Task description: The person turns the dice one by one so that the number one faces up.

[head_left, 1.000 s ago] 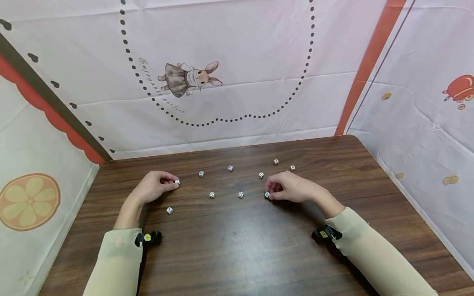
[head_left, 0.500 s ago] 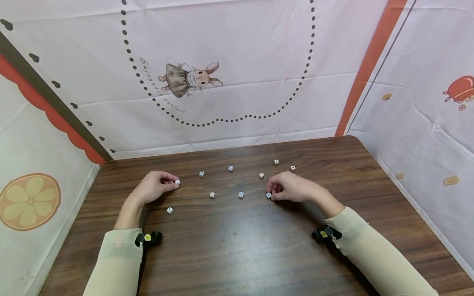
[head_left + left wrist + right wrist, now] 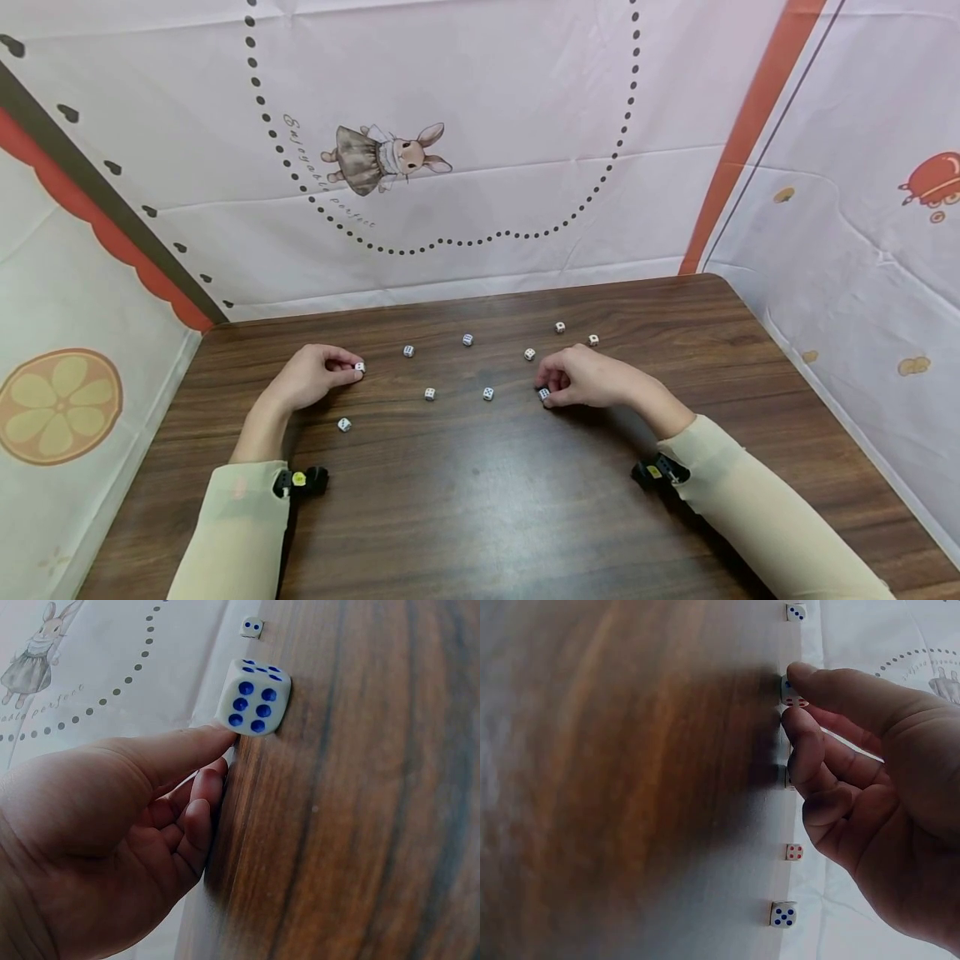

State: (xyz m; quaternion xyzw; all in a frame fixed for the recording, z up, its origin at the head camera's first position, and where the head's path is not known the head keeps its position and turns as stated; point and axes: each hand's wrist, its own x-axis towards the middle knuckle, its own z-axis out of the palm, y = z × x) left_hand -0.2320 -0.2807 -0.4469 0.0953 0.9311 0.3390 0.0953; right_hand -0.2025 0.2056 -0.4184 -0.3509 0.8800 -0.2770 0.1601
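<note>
The left hand (image 3: 315, 379) was curled, thumb and forefinger nearly together on a white die (image 3: 360, 367) at their tips. A loose die (image 3: 344, 425) lay on the brown table (image 3: 450, 500), near the left hand on the person's side. In the left wrist view a die with six blue pips stood before the thumb tip; whether that was the pinched one was hard to say.

Right of the left fingertips lay a die slightly beyond them (image 3: 408, 352) and another slightly nearer the person (image 3: 430, 394). Between the hands, farther out than either, was one more (image 3: 468, 340). Left of the right fingertips sat a five-pip die (image 3: 488, 394), and just beyond them another (image 3: 529, 354).

The right hand (image 3: 581, 379) was bent too, pinching a blue-pipped die (image 3: 544, 395) between thumb and finger. Past its knuckles lay two dice, one farther out (image 3: 560, 327) and one to its right, close behind the hand (image 3: 594, 340).
</note>
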